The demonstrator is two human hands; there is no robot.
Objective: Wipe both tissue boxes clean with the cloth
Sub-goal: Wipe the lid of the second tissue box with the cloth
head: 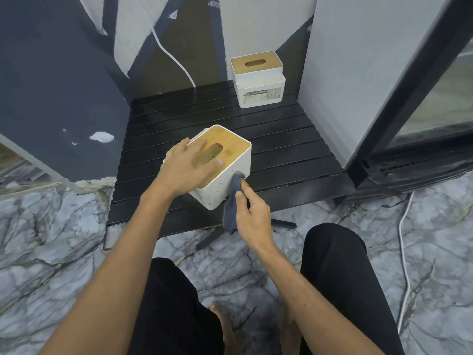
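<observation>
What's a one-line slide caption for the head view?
Left hand steadies the near tissue box on its wooden lid while right hand wipes its speckled side with a grey cloth; second box waits behind.

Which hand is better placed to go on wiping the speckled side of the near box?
Right hand: it pinches the dark blue cloth against the white wooden-lidded tissue box; the left hand lies flat on its lid.

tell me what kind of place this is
Probably an indoor room at home or in a small shop: marble-patterned floor tiles, a low black slatted table against painted walls, and a glass-door fridge on the right.
</observation>
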